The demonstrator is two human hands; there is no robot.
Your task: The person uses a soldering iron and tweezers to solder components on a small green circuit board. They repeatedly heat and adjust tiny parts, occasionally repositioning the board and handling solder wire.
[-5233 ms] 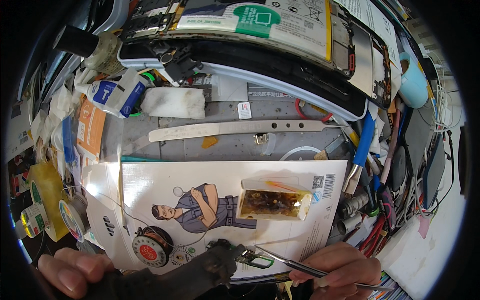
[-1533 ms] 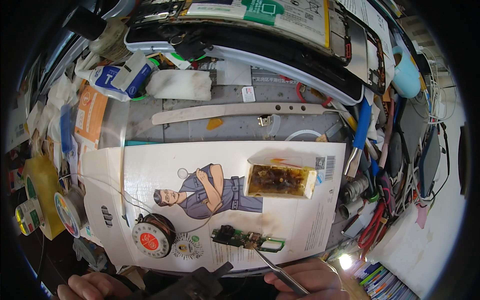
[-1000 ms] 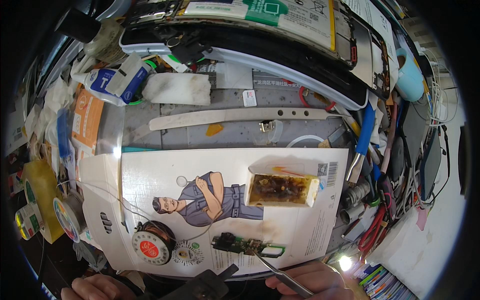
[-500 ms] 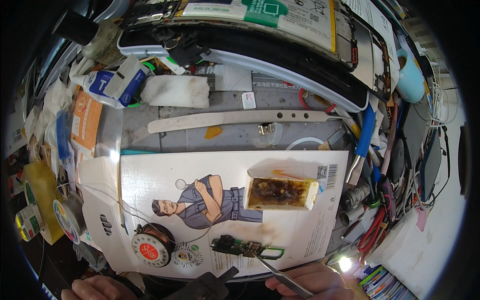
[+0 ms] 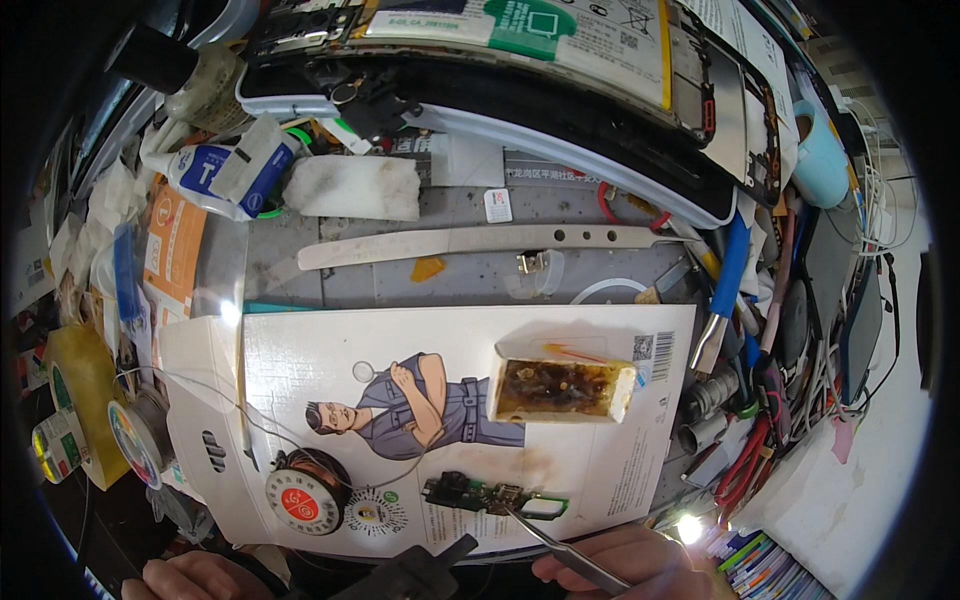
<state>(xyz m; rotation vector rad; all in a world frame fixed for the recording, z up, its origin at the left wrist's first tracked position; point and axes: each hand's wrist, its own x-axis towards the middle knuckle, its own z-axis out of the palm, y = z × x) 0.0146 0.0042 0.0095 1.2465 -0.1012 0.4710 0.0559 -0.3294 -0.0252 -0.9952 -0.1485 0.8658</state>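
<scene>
My left hand (image 5: 195, 578) is curled at the bottom left around a black handheld tool (image 5: 400, 575), whose narrow tip points up-right, below the board. My right hand (image 5: 610, 560) grips steel tweezers (image 5: 565, 555); their tips touch a small green circuit board (image 5: 470, 495) with black and metal parts. The board lies on a white printed card (image 5: 300, 335) showing a cartoon figure. Above it is a small box of dark amber resin (image 5: 560, 390). A round spool (image 5: 305, 500) with a red label and loose wire sits left of the board.
An opened phone (image 5: 600, 60) on a black tray spans the back. A metal strip (image 5: 420, 248), white pad (image 5: 350, 188) and blue-white tube (image 5: 225, 175) lie on the grey mat. Tape rolls (image 5: 100, 420) crowd the left; tools, cables and a cyan cup (image 5: 820, 160) crowd the right.
Since the oldest frame both hands have moved down and the black tool has drawn away from the board, which sits slightly higher. The last second shows only a slight shift of the view.
</scene>
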